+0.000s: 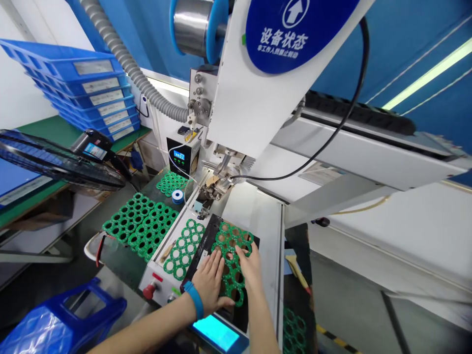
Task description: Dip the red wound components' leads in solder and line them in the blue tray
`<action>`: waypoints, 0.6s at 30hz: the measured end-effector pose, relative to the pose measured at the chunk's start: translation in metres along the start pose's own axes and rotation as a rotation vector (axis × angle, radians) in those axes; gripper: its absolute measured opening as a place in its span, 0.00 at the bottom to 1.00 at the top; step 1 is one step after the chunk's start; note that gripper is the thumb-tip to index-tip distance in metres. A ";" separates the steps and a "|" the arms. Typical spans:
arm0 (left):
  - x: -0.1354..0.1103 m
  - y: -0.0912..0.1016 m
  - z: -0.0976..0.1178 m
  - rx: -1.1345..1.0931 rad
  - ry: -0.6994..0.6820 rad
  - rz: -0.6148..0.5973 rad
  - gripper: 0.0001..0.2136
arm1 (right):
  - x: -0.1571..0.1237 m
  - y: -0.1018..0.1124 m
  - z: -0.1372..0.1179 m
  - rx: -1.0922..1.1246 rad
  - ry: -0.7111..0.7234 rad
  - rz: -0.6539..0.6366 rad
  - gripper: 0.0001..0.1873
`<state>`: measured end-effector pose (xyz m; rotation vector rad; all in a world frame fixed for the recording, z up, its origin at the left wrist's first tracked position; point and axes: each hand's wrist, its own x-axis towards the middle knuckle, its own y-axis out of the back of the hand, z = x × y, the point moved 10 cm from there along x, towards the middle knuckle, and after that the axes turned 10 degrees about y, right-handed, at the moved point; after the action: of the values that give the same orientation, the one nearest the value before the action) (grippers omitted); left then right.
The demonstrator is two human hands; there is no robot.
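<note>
A green panel of ring-shaped circuit boards (230, 248) lies on a black fixture tray (206, 243) on the machine bed. My left hand (210, 285), with a blue wristband, rests flat on the panel's near left part, fingers stretched out. My right hand (250, 265) lies flat on its right part, fingers spread over the rings. Neither hand grips anything. Beside it to the left, a second green ring panel (183, 250) sits on a white fixture.
The white machine head (254, 93) with a blue label hangs above the bed, its tool (217, 184) behind the fixtures. Stacks of green ring panels (142, 223) lie left. A red button (149, 291), a lit screen (217, 333), blue trays (88, 93), a fan (55, 160) and a blue crate (62, 319) surround.
</note>
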<state>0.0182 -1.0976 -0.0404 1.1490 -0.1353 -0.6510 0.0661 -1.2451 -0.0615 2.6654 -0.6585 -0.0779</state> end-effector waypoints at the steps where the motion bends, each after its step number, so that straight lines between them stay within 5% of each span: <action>1: 0.000 0.000 0.001 0.006 -0.001 0.003 0.42 | 0.000 0.001 -0.001 -0.038 0.014 0.010 0.30; 12: 0.005 -0.006 -0.001 0.093 0.005 -0.039 0.43 | -0.010 0.021 -0.025 -0.526 0.242 0.209 0.34; 18: 0.006 -0.012 -0.001 0.172 0.009 -0.050 0.46 | -0.007 -0.008 -0.048 -0.571 0.489 0.020 0.26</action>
<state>0.0184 -1.1025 -0.0526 1.3244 -0.1579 -0.6882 0.0705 -1.2186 -0.0203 2.0150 -0.4179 0.3322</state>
